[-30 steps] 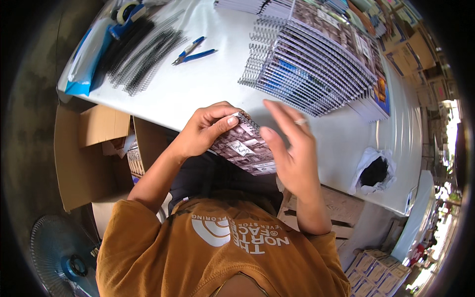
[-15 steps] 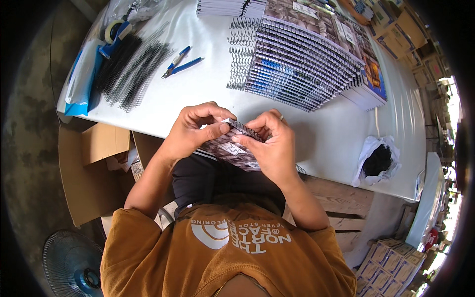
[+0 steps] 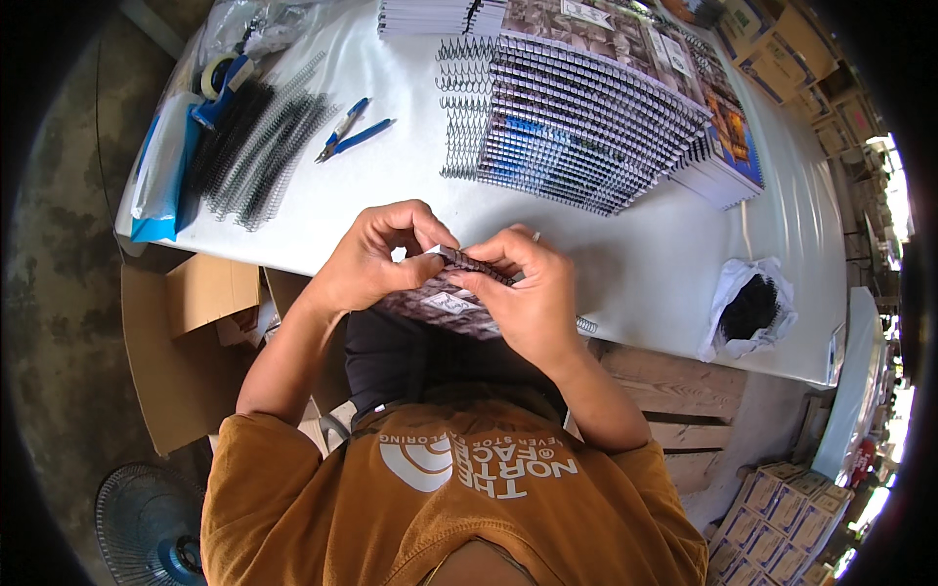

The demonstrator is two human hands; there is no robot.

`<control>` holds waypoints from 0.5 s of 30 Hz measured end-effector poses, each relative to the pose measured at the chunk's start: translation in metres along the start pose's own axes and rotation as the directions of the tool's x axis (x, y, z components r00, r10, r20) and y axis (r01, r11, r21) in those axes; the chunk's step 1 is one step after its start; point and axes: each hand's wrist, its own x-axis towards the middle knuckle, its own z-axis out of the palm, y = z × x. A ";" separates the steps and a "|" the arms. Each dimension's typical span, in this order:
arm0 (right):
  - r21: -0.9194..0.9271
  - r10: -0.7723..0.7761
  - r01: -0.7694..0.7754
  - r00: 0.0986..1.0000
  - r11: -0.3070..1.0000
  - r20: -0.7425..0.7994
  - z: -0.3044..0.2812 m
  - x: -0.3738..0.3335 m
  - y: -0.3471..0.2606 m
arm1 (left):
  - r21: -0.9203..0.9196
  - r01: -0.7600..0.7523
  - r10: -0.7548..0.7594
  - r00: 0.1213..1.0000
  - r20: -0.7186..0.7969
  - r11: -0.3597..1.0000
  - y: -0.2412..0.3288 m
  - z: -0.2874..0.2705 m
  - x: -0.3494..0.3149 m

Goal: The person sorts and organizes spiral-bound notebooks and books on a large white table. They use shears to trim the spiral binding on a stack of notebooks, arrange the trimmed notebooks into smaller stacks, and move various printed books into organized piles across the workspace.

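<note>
Over my lap at the table's near edge, I hold a book (image 3: pixel 451 306) with a dark patterned cover. A black spiral binding coil (image 3: pixel 477 265) runs along its upper edge, and the coil's loose end sticks out past my right wrist. My left hand (image 3: pixel 383 256) pinches the book's left corner between thumb and fingers. With thumb and fingertips, my right hand (image 3: pixel 528 283) grips the coil along the edge. How far the coil is threaded through the holes is partly hidden by my fingers.
A large stack of spiral-bound books (image 3: pixel 596 122) stands beyond my hands. Blue-handled cutting pliers (image 3: pixel 354 132), loose coils (image 3: pixel 264 156) and a tape dispenser (image 3: pixel 220 88) lie at left. A white bag with black contents (image 3: pixel 750 305) sits right. An open cardboard box (image 3: pixel 161 361) is below left.
My fingers have shifted slightly along the coil, and the book's cover has tilted a little. Both hands keep hold. The whole view has moved slightly.
</note>
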 end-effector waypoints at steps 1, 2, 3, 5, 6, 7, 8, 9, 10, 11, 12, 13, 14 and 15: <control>-0.069 -0.043 0.042 0.999 0.997 -0.008 0.002 0.000 0.000 | 0.033 -0.025 0.025 1.000 0.006 0.999 0.000 -0.001 0.001; -0.139 -0.086 0.083 0.996 0.987 -0.014 0.005 -0.001 0.000 | 0.065 -0.051 0.050 0.999 0.014 0.997 0.000 -0.001 0.001; -0.209 -0.129 0.122 0.992 0.970 -0.017 0.007 -0.001 0.000 | 0.096 -0.077 0.075 0.997 0.022 0.992 -0.001 -0.001 0.002; -0.175 -0.120 0.112 0.992 0.978 -0.036 0.007 -0.003 -0.002 | 0.158 -0.066 0.063 0.998 0.021 0.985 -0.002 -0.002 0.001; -0.177 -0.120 0.111 0.992 0.978 -0.039 0.003 -0.002 -0.002 | 0.178 -0.043 0.044 0.999 0.001 0.983 0.001 0.000 0.002; -0.185 -0.128 0.117 0.991 0.976 -0.049 -0.004 0.001 -0.001 | 0.200 -0.031 0.034 0.999 -0.011 0.979 0.007 0.004 0.005; -0.166 -0.147 0.135 0.987 0.977 -0.060 -0.011 0.002 -0.005 | 0.326 -0.107 0.113 0.994 0.003 0.939 0.021 0.009 0.003; -0.156 -0.171 0.158 0.982 0.975 -0.078 -0.019 0.004 -0.014 | 0.497 -0.244 0.237 0.968 0.079 0.832 0.030 0.012 0.002; -0.141 -0.195 0.180 0.976 0.973 -0.094 -0.030 0.006 -0.023 | 0.583 -0.222 0.190 0.975 0.115 0.782 0.040 0.012 -0.001; -0.097 -0.243 0.240 0.970 0.966 -0.022 -0.044 0.008 -0.027 | 0.663 -0.203 0.142 0.979 0.145 0.720 0.051 0.008 -0.002; -0.116 -0.158 0.157 0.987 0.981 0.004 -0.056 0.008 -0.030 | 0.595 -0.244 0.272 0.961 0.044 0.766 0.062 0.008 0.001; -0.128 -0.063 0.067 0.997 0.989 0.031 -0.068 0.006 -0.031 | 0.523 -0.284 0.374 0.924 -0.072 0.803 0.074 0.008 0.002; -0.086 -0.112 0.112 0.994 0.990 0.004 -0.087 0.011 -0.035 | 0.479 -0.274 0.410 0.888 -0.207 0.834 0.086 0.000 0.010; -0.147 -0.111 0.093 0.986 0.985 -0.122 -0.111 0.013 -0.024 | 0.469 -0.321 0.492 0.815 -0.305 0.823 0.099 -0.005 0.028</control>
